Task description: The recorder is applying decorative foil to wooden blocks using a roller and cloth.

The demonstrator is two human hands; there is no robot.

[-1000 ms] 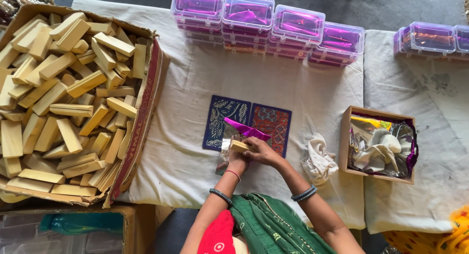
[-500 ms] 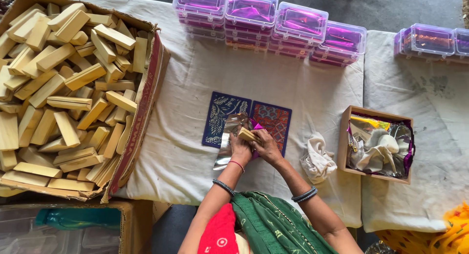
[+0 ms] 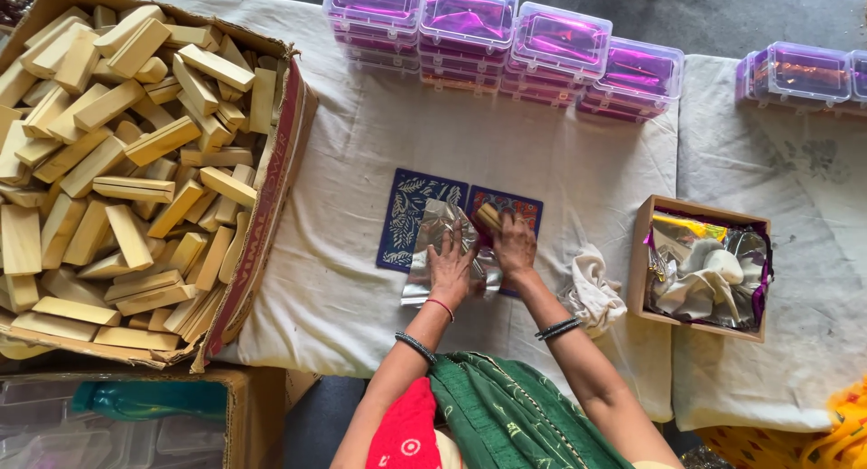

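Head view: two hands on one foil sheet point(image 3: 440, 252) over two blue mats point(image 3: 417, 214).
Left hand point(image 3: 451, 269) presses flat, fingers spread; right hand point(image 3: 515, 245) grips one wooden block point(image 3: 489, 217).

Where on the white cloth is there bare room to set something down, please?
Free: the cloth between the cardboard box of wooden blocks, the purple-lidded boxes and the blue mats; also between mats and small box. Crowded: the mats, where left hand presses foil and right hand holds a block.
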